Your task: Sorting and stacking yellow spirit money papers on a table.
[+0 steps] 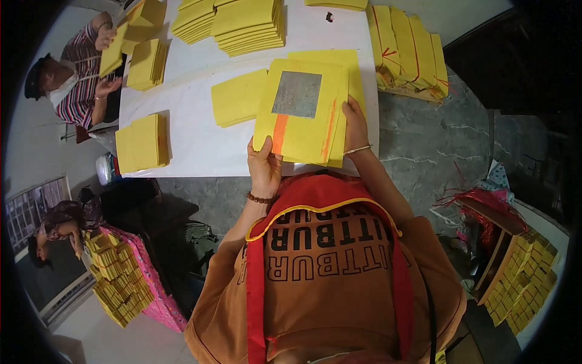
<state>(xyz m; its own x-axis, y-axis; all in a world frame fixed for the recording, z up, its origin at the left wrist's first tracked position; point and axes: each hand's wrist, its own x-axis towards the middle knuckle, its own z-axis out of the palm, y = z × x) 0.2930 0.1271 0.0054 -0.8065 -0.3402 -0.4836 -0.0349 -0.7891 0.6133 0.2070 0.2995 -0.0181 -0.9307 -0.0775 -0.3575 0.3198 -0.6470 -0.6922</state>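
Observation:
Between my two hands is a thin stack of yellow joss paper (300, 132), its top sheet bearing a silver foil square (298, 94) and orange streaks. My left hand (265, 167) grips the lower left corner, thumb on top. On the right edge, my right hand (356, 126) is closed with its thumb over the paper; its other fingers are mostly hidden. Just beyond the held stack lies another yellow sheet or stack (353, 67), partly covered. To its left a yellow stack (236, 100) rests on the white table (194, 151).
Taller yellow stacks (250, 27) stand at the table's far side, with another pile (142, 142) at its left end. A co-worker (79, 85) holds yellow paper at far left. Tied yellow bundles (409, 54) sit beyond the right edge. A second person (63, 224) bends over more bundles (118, 276).

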